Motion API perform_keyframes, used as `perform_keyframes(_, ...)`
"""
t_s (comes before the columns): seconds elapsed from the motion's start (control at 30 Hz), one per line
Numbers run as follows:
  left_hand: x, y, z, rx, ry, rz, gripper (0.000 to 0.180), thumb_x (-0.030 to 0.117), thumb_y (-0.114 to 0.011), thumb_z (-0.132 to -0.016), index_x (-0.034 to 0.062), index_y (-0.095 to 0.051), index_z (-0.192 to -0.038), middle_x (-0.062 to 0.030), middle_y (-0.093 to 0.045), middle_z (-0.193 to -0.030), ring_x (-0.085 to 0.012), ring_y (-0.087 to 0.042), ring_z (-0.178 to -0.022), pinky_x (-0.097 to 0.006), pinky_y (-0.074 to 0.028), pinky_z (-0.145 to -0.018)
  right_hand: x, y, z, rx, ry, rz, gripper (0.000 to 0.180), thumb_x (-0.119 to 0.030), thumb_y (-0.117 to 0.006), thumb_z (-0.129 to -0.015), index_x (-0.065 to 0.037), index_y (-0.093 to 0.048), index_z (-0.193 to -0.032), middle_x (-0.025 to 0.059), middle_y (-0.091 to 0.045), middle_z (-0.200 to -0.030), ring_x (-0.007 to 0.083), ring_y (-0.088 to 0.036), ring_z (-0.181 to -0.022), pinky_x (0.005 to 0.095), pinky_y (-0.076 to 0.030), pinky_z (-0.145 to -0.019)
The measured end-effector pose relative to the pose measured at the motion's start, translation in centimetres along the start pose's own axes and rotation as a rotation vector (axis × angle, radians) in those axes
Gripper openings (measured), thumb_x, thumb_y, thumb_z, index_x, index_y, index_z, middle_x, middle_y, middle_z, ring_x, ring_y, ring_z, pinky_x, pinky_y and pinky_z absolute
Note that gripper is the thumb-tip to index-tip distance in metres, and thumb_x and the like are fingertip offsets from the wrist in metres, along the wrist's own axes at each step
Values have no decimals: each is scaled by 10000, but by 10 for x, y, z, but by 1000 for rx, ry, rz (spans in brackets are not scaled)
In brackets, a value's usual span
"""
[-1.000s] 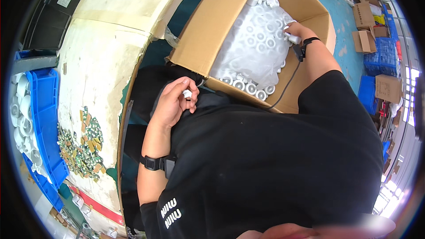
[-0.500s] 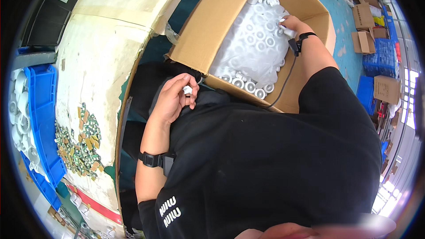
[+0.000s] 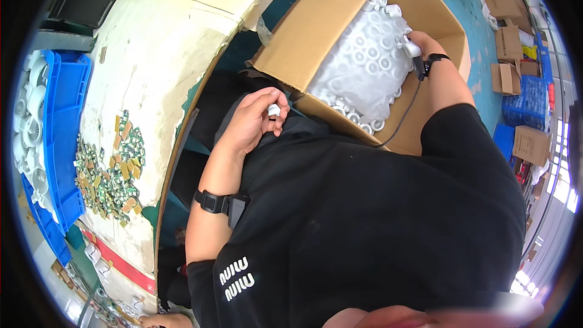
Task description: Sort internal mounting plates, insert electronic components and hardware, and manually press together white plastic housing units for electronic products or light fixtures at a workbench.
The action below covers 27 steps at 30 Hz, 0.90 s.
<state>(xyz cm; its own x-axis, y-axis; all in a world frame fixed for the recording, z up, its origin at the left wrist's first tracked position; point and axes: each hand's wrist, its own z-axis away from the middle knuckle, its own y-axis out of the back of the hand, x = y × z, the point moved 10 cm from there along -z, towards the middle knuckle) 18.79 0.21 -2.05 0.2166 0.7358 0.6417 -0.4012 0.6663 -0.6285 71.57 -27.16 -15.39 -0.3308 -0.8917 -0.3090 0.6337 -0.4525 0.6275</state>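
Note:
My left hand [image 3: 254, 118] is held over my lap by the table's edge, fingers curled around a small white plastic piece [image 3: 274, 110]. My right hand [image 3: 423, 42] reaches into the open cardboard box [image 3: 325, 24] at its right side. Its fingers close on a white plastic housing [image 3: 412, 47], partly hidden by the hand. Beneath that hand lies a clear plastic bag [image 3: 364, 64] over many white round parts. More ribbed white parts [image 3: 377, 125] show along the box's near edge. A black cable hangs from the right wristband [image 3: 428, 65] into the box.
To the left, a worn cream table [image 3: 167, 42] carries a heap of small green circuit boards [image 3: 115, 176]. Blue bins [image 3: 64, 140] with white housings stand beyond it. Several cartons [image 3: 531, 144] and blue crates [image 3: 525, 109] line the right. Another person's arm [image 3: 167, 321] shows at lower left.
The whole view has shifted, so box and hands sit farther right. Both hands keep their white pieces; the right stays in the box. An arm has come into view at lower left.

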Motion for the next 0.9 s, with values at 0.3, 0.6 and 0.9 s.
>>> perform_keyframes(0.3, 28, -41, 3, -192, -29, 198, 368, 325, -456, -1089, -4, -601, -1168, -119, -652, -974, -228, -725, -832, -376, -632, -658, -137, -28, 319, -325, 911, 189, 499, -286, -695, -942, 1, -626, -1345, 111, -666, -1276, 183, -640, -1103, 311, -515, -901)
perform_keyframes(0.6, 23, -65, 10, -192, 19, 466, 388, 396, -451, -1086, 51, -584, -1205, -91, -635, -975, -170, -624, -738, -292, -511, -523, -152, -165, 525, -1053, 1387, 323, 470, -106, -720, -936, -25, -597, -1382, 137, -603, -1399, 210, -584, -1247, 352, -483, -1023)
perform_keyframes(0.9, 90, -23, 159, -121, -410, -441, 454, 381, -536, -1041, -16, -585, -827, -33, -512, -646, -85, -375, -504, -270, -254, -467, -163, 12, 150, 130, 681, 326, 383, -288, -679, -945, -91, -698, -1273, 72, -738, -1012, 180, -693, -788, 344, -539, -690)
